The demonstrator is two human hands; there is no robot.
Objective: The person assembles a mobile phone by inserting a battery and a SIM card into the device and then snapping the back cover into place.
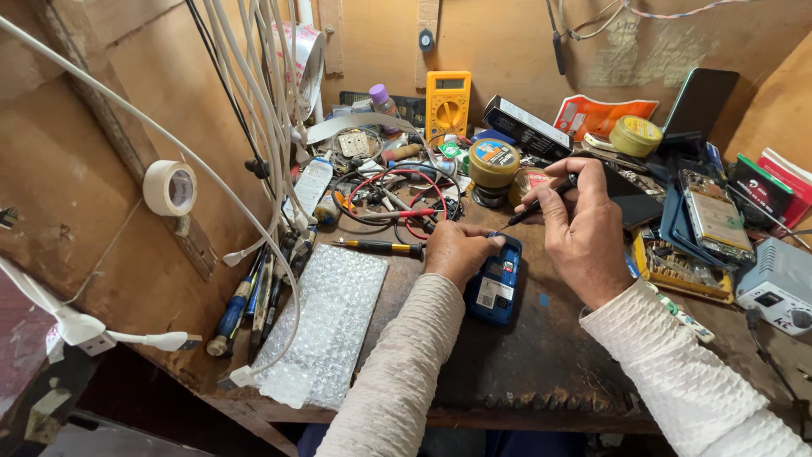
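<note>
The person's left hand (pixel 457 250) is resting on a small blue phone (pixel 495 283) that is lying opened, back up, near the middle of the wooden counter (pixel 541 355). Its fingers (pixel 486 239) are curling narrowly over the phone's upper end and pressing it down against the counter. The right hand (pixel 584 228) is hovering just right of and above the phone, its fingers (pixel 554 188) pinching a thin black tool (pixel 541 201) whose tip is pointing down and left toward the phone's top edge without clearly touching it.

A sheet of bubble wrap (pixel 326 326) is lying to the left of the phone, and a yellow-and-black screwdriver (pixel 381 246) is sitting just above it. Red and black test leads (pixel 406 199) are coiling behind the left hand, with a yellow multimeter (pixel 447 101) leaning on the back wall. A round tin (pixel 494 161) is standing near the right hand's knuckles. White cables (pixel 262 110) are hanging along the left wall beside a roll of tape (pixel 169 187). Opened phones and parts (pixel 710 220) are crowding the right side of the counter.
</note>
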